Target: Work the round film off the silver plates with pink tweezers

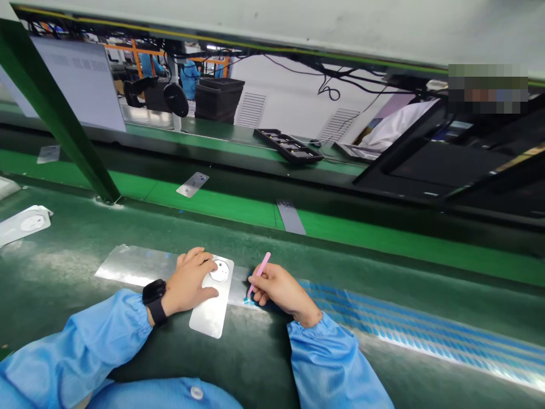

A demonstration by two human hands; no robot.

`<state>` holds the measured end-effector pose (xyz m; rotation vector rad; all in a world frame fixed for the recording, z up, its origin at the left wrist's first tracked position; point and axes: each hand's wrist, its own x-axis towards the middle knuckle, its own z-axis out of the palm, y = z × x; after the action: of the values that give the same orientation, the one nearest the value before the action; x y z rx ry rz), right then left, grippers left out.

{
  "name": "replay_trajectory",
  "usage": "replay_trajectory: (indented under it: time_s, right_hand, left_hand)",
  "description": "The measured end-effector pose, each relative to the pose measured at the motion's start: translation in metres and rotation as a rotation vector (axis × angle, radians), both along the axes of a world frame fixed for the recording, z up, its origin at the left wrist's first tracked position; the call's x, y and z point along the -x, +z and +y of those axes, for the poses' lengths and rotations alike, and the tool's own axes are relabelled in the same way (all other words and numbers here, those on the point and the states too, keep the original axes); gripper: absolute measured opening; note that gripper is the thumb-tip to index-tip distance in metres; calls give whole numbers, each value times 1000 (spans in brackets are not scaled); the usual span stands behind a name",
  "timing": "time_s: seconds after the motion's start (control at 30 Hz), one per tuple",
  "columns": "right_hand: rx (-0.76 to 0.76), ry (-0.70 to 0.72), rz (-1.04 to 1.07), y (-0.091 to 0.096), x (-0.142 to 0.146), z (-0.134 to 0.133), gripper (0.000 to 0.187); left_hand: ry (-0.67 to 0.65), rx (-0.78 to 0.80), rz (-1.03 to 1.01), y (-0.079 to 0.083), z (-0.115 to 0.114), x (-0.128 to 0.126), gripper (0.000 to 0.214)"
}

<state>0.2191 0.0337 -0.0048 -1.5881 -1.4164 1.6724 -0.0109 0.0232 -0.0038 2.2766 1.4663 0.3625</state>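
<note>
Fingers of the left hand (189, 281), spread wide, press a thin rectangular silver metal plate (210, 318) onto the dark green rubber mat (63, 295) (even pressure should stop it shifting), while the right hand's (281, 292) fingers pinch a slim pink stylus (259, 274) beside the plate's edge.

Pale blue sleeves (80, 341), a pink stick (259, 274), and what looks like blue-striped film (409, 326).

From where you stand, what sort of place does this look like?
Probably a factory assembly line: metal plates lie along a long green work surface, workers in blue smocks stand in the background, and this person wears a matching blue sleeve.
</note>
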Motion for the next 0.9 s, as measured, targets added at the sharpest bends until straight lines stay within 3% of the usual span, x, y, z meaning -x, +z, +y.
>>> replay_trajectory:
  time_s: [0.33,0.43,0.6,0.9]
  right_hand:
    - [51,-99,132,3,2,0,39]
    - [-32,-133,95,8,13,-1,33]
    - [-84,-63,-76,9,33,8,19]
    - [-80,-27,-153,2,35,12,17]
  left_hand:
    - [-81,69,-5,-5,-2,-5,58]
    - [-79,37,-24,-9,-5,-5,50]
    - [-119,-40,-24,-13,-7,-6,47]
    - [-155,-59,7,-13,-8,-6,45]
